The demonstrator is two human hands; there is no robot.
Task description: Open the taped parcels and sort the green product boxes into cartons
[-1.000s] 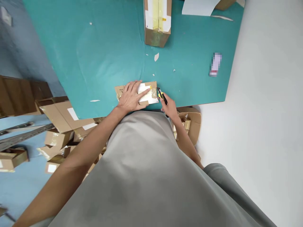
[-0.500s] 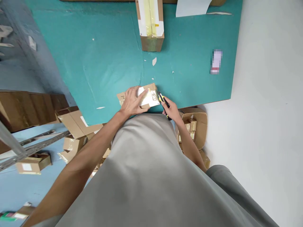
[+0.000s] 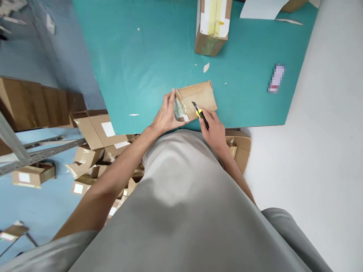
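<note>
1. A grey shirt (image 3: 181,204) is filling the foreground, hiding part of the front edge of the teal table (image 3: 127,75).
2. The right hand (image 3: 214,132) is curling its fingers round a yellow-and-black utility knife (image 3: 199,113); the blade is pointing away over the small cardboard box (image 3: 200,95), though I cannot tell whether they are touching.
3. The left hand (image 3: 165,116) is holding the box's left end, thumb spread from the fingers, the box lying just right of them at the table's front edge. Its underside is staying out of sight.
4. An open carton (image 3: 241,148) is showing below that edge, partly covered by the right forearm.
5. Farther right, a pixelated object (image 3: 276,78) is lying unreadable.
6. Beyond, a taped box (image 3: 211,44) and a white sheet (image 3: 261,8) are running out of view at the top.
</note>
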